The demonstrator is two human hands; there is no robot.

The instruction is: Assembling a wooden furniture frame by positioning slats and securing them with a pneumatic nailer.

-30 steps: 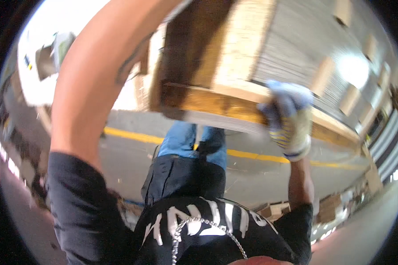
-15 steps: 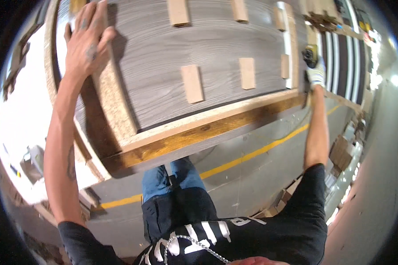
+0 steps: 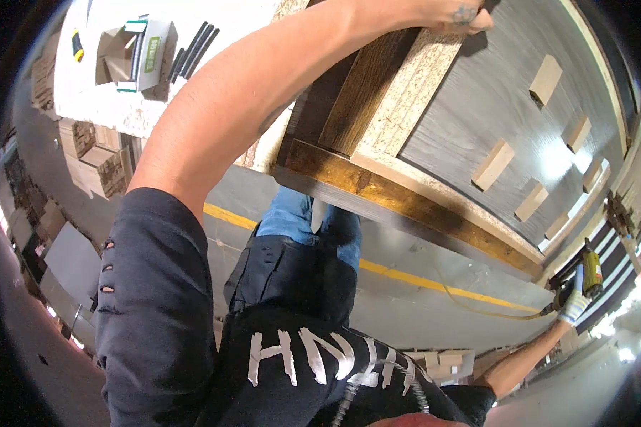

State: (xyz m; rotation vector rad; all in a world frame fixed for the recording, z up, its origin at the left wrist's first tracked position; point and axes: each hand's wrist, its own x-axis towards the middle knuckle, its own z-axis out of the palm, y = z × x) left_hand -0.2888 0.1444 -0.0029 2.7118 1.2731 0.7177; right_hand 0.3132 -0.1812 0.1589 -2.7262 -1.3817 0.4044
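A wood-grain grey panel point(image 3: 470, 92) with a frame of wood and chipboard strips lies in front of me. At the top edge, my left hand point(image 3: 466, 16) rests by the chipboard strip point(image 3: 409, 96), its fingers curled; what they hold is partly cut off and hidden. Off to the far right, my right hand point(image 3: 575, 306), in a white glove, is wrapped round a nail gun point(image 3: 591, 267) with a yellow-green and black body. An air hose point(image 3: 502, 310) trails from the tool. Several small wood blocks point(image 3: 493, 165) stand on the panel.
On the white-lit surface at upper left are an open carton point(image 3: 149, 57), several black sticks point(image 3: 194, 51) and a yellow-and-black tool point(image 3: 77, 46). Stacked wood pieces point(image 3: 96, 160) stand below. A yellow line point(image 3: 420, 282) crosses the floor. Striped boards point(image 3: 612, 267) lie at right.
My view has swung leftward, so the panel now sits further right. My left hand's spread fingers have curled. The nail gun remains in my right hand.
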